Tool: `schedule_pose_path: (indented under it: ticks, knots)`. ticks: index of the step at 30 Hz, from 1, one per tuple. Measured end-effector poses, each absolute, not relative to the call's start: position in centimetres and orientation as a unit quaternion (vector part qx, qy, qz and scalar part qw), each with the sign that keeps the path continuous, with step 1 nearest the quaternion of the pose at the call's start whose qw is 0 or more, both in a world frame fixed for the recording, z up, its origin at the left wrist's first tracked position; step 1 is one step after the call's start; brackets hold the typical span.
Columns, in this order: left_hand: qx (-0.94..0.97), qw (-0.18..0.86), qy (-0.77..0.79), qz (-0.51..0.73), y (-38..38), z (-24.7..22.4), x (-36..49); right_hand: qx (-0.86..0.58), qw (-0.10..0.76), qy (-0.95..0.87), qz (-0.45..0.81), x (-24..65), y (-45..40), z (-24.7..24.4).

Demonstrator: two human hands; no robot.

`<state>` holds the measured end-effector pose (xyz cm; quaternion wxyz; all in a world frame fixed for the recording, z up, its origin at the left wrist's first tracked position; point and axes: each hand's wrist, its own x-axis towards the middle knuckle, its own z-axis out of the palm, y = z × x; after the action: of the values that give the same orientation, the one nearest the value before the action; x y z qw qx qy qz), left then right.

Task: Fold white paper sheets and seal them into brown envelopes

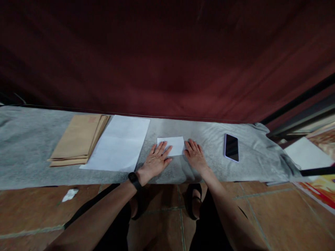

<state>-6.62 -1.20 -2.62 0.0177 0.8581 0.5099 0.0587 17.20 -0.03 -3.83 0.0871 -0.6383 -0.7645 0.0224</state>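
A small white folded sheet of paper (175,144) lies flat on the grey cloth in front of me. My left hand (156,161) rests palm down with spread fingers, its fingertips over the sheet's lower left part. At the sheet's right edge my right hand (195,154) also lies flat, fingers apart, its tips touching or just beside the paper. Neither hand grips anything. To the left of my left hand is a larger white paper sheet or stack (119,143), overlapping the edge of a pile of brown paper envelopes (75,136).
The grey cloth (167,174) covers a long narrow surface. A phone in a purple case (231,147) lies on it to the right. A dark red curtain (167,69) hangs along the far edge. A crumpled white scrap (70,195) is on the tiled floor (162,230).
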Motion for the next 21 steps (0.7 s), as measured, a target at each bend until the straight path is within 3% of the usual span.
schedule_pose_path:
  ticks: [21]
  knots:
    - [0.864,0.013,0.503,-0.016,-0.4,-2.3,-5.3,-0.683,0.168,-0.7,0.123,15.1,1.3,-2.3]
